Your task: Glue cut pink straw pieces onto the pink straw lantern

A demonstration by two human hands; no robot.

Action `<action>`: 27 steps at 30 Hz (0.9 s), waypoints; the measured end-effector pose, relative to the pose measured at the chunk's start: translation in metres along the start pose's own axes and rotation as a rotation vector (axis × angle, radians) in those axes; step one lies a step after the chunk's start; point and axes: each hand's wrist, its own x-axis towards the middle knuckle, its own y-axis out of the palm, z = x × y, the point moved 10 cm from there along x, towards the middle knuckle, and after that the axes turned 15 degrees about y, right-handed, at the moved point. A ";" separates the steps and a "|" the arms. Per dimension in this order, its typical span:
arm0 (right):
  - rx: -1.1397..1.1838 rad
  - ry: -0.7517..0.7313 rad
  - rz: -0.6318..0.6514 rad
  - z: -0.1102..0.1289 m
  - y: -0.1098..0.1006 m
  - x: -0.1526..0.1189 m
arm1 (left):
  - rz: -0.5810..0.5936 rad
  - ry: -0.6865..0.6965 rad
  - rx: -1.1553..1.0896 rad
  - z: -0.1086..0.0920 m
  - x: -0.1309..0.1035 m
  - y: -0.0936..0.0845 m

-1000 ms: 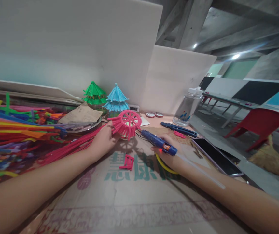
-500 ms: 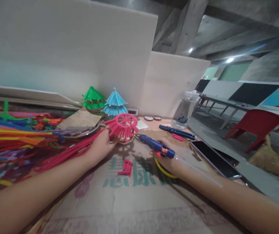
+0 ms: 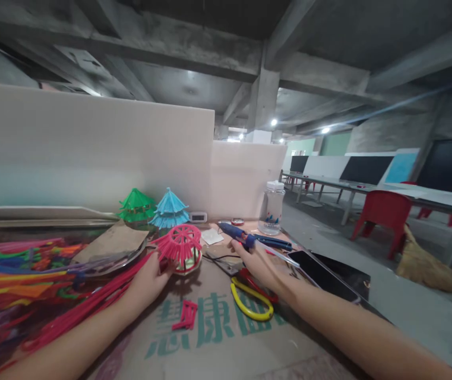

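My left hand (image 3: 155,277) is closed on the lower left side of a small pink pavilion model (image 3: 179,244), with a slatted roof and an open ring at its top. My right hand (image 3: 254,262) grips a blue hot glue gun (image 3: 233,232), a clear glue stick poking out of its back. The gun's nozzle points up and left, apart from the model. A cutting tool with yellow and red handles (image 3: 265,316) lies below my right hand. Several short pink pieces (image 3: 186,315) lie in front of the model. Long pink strips (image 3: 103,295) run beside my left arm.
Green (image 3: 136,205) and blue (image 3: 169,208) pavilion models stand at the back by a white partition (image 3: 91,153). Colourful strips (image 3: 16,285) fill the left side. A water bottle (image 3: 272,208), dark blue tool (image 3: 273,241) and phone (image 3: 324,277) sit right. Printed cardboard (image 3: 205,348) covers the table.
The camera view has tilted up and turned right. My right hand has drawn the glue gun away from the pink model's edge, uncovering the yellow-and-red-handled tool. My left hand keeps hold of the model.
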 end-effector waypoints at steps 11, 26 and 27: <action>-0.174 0.148 0.181 -0.004 0.045 0.093 | -0.001 0.000 -0.037 0.008 -0.003 0.003; -0.447 0.024 0.205 -0.025 0.043 0.087 | 0.018 -0.075 -0.055 -0.006 0.001 0.001; -0.463 -0.013 0.185 -0.020 0.038 0.081 | 0.006 -0.092 -0.059 -0.003 0.000 0.000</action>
